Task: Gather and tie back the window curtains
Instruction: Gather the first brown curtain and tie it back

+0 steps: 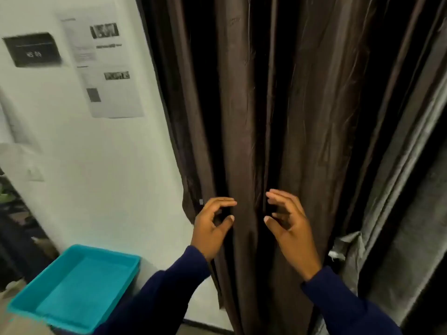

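Up front, head view only; we log what it gives. We face a dark brown curtain (254,117) hanging in deep vertical folds from the top of frame down past our wrists. Its left edge runs along a white wall (108,165). To its right hangs a second, greyer panel (399,189), sheen on it, a torn or crumpled bit near its inner edge low down.

Left hand (212,228): raised to the brown cloth, fingers curled, thumb and forefinger apart, forming an open C around one fold. It looks to be at or just touching the fabric; we cannot tell whether any cloth is pinched. Right hand (290,228): mirror pose, fingers spread and bent, thumb out, nothing clamped that we can see. Palms face each other with one ridge of curtain between them.

Our reading of the pose: both hands bracket the same stretch of drape at the same height so the folds can be swept together into one bundle. Gathering looks barely begun, since the cloth hangs loose and full. No tie-back, cord or hook is visible, so the tying means is unknown.

Off-task: a turquoise tray (116,259) low left, near our left sleeve (164,293); papers (113,93) and a dark sign (33,50) on the wall, blurred, unreadable.
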